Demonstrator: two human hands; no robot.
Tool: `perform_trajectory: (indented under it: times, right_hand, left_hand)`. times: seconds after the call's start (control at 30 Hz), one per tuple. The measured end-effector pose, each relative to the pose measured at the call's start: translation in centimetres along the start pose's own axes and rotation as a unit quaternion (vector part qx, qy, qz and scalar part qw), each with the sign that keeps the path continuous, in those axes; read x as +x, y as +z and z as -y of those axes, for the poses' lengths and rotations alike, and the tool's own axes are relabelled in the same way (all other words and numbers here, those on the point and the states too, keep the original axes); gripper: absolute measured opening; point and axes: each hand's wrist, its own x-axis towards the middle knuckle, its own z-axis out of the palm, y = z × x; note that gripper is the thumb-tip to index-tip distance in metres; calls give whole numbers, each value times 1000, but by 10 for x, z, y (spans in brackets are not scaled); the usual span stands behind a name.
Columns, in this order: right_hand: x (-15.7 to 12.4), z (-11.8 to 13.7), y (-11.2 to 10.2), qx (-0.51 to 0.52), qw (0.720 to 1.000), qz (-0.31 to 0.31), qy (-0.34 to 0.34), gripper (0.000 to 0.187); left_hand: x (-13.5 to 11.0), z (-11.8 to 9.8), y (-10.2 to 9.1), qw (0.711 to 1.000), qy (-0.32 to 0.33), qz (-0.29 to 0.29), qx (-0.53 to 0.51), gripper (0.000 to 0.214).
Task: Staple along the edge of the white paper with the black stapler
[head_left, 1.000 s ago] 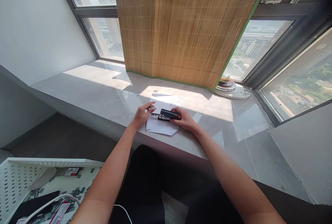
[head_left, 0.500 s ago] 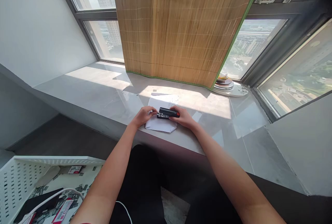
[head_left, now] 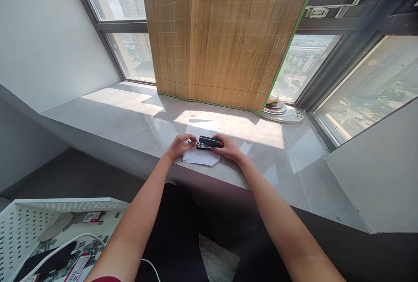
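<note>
A black stapler (head_left: 209, 141), its top arm lifted away from the base, is held over sheets of white paper (head_left: 200, 158) on the window sill. My right hand (head_left: 227, 147) grips its rear end, where a bit of red shows. At the stapler's front end, my left hand (head_left: 180, 146) has its fingers pinched together. Something small and pale shows by those fingertips, too small to name. Dark print is visible on the paper's upper right part.
Two tiny strips (head_left: 193, 116) lie behind the paper. A bamboo blind (head_left: 215, 38) hangs to the sill (head_left: 130, 120). Stacked plates (head_left: 276, 108) stand at its right corner. Lower left is a white perforated basket (head_left: 26, 225) with a cable (head_left: 55, 249) across it.
The view has shifted slightly. My left fingers have altered their pinch at the stapler's front, and the pale bit shows there now. My right hand keeps hold of the stapler.
</note>
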Motion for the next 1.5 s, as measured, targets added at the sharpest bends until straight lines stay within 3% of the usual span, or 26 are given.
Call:
perform_trajectory:
  times: [0.5, 0.8, 0.87, 0.97, 1.07, 1.13, 1.23, 1.33, 1.43, 1.5]
  right_hand:
    - [-3, 2, 2, -13, 1000, -12, -1, 39]
    - [-3, 9, 3, -15, 1000, -7, 5, 36]
    - [-2, 7, 4, -18, 1000, -7, -6, 36]
    - [0, 3, 7, -34, 999, 1, -24, 33]
    - [1, 0, 11, -69, 997, -3, -35, 31]
    - [1, 0, 12, -83, 996, -9, -34, 30]
    - [0, 2, 14, -87, 996, -1, -28, 28]
    - [0, 5, 15, -97, 995, 6, -30, 24]
    - [1, 5, 18, -98, 995, -7, -34, 20]
    - [1, 2, 20, -93, 995, -19, -36, 19]
  left_hand:
    - [-1, 1, -1, 999, 17, 3, -34, 22]
    - [-27, 7, -27, 998, -46, -32, 10, 20]
    - [-29, 0, -17, 997, -74, -24, 9, 36]
    - [-31, -16, 13, 994, -111, -18, -2, 63]
    - [-32, -30, 40, 993, -113, -18, -23, 77]
    - [-31, -33, 44, 994, -101, -10, -38, 81]
    - [-26, -22, 26, 996, -81, 17, -30, 66]
    - [-20, -1, -3, 988, -125, -2, 92, 43]
    - [-19, 14, -19, 943, -215, 19, 254, 45]
    - [-20, 18, -20, 922, -237, 47, 302, 47]
